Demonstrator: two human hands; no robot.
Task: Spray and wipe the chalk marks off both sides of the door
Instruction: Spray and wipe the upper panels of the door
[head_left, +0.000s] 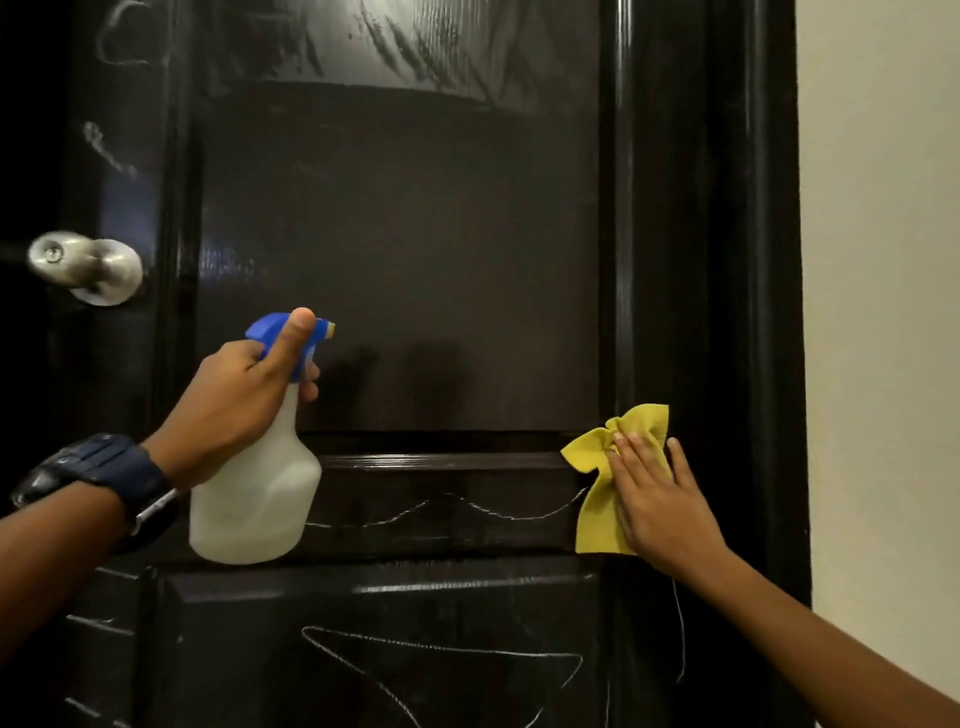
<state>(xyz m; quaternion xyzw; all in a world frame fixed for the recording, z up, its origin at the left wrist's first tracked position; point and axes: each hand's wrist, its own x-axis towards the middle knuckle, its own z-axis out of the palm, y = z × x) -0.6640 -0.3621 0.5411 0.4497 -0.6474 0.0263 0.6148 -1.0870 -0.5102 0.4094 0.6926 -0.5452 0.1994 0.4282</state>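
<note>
At a black door (400, 260), the left hand (244, 400) grips a spray bottle (254, 499) while the right hand (654, 493) presses a yellow cloth (597, 499) flat-fingered against the right stile. Wiping seems underway (upper panel smeared); next, probably, the wavy chalk line (467, 512) just left of the cloth needs spraying and wiping.

Round brushed-metal door knob (85, 266) at nine o'clock, its keyhole facing the viewer. Dark wristwatch (101, 480) with a metal buckle at eight o'clock. Plain cream wall (883, 312) along the three o'clock edge.
</note>
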